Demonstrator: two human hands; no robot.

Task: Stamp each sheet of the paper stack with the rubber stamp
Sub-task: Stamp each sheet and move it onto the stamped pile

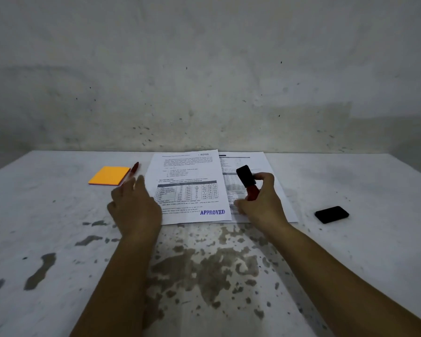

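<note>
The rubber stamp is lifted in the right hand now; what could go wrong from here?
1. The red-handled rubber stamp with the black base is tilted in the right hand, so the next print may come out uneven.
2. The left hand rests at the edge of the white printed sheet marked APPROVED; sliding it could smear that blue mark if the ink is wet.

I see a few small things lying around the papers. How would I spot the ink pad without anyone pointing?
Start at the printed sheets in the middle of the table, then look past the right hand, which holds the rubber stamp. Lying alone on the bare tabletop is a small flat black rectangle, probably the ink pad. Nothing else on that side is black and flat.
</note>
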